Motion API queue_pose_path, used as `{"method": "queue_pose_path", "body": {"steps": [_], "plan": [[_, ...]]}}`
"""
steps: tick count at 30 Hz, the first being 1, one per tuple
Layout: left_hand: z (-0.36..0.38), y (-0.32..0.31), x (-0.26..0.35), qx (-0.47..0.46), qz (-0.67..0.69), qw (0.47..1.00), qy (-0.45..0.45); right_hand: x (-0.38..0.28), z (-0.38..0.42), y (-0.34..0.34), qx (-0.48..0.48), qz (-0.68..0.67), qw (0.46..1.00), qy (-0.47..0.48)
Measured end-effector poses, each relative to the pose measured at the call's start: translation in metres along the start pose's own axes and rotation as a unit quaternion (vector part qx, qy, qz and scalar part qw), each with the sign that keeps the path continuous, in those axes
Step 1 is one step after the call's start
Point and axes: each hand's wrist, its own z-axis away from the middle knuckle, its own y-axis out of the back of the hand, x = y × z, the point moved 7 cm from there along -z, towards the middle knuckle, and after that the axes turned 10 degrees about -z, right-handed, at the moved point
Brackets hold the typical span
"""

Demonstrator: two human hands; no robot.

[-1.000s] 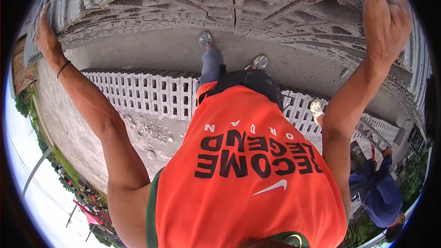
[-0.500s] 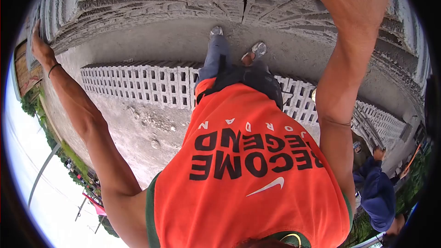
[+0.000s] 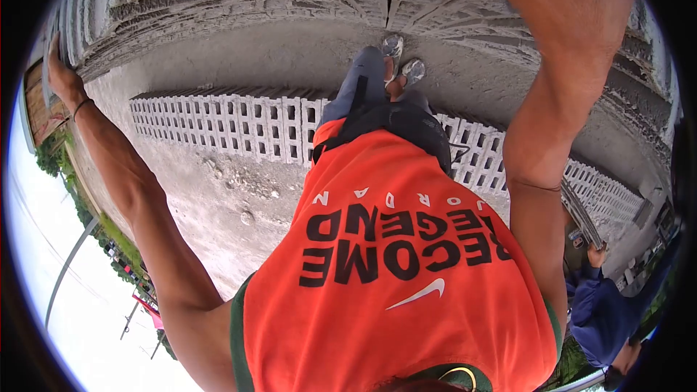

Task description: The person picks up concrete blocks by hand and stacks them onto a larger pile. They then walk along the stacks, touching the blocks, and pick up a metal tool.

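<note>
My left hand is at the far left, with a dark band on its wrist. Its visible fingers stretch flat along the outer end of the grey concrete hollow blocks, and part of the hand is hidden at that edge. These rough blocks spread across the top of the view, close to me, with a dark vertical gap between two sections. My right arm reaches up past the top edge on the right, so the right hand is out of sight.
A low row of hollow blocks stands on the dusty ground behind my legs. Rubble lies beyond it. At the right, a person in a dark blue top has a hand near a bundle of long grey strips.
My feet and legs have shifted right, and one foot has moved up toward the blocks. My left hand stays at the block end. The person at the right has moved slightly.
</note>
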Motion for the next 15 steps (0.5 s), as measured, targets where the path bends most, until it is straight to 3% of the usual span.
{"method": "queue_pose_path", "body": {"steps": [3,11,15], "plan": [[0.004,0.003,0.007,-0.004,-0.027,1.000,-0.011,0.000,0.004,0.002,-0.010,0.007,1.000,0.001],[0.006,-0.001,0.009,-0.015,0.092,0.993,0.071,-0.005,0.014,-0.001,-0.028,0.021,0.999,0.026],[0.005,-0.001,0.008,-0.001,0.084,0.995,0.055,-0.001,0.017,0.001,-0.030,0.022,0.999,0.021]]}}
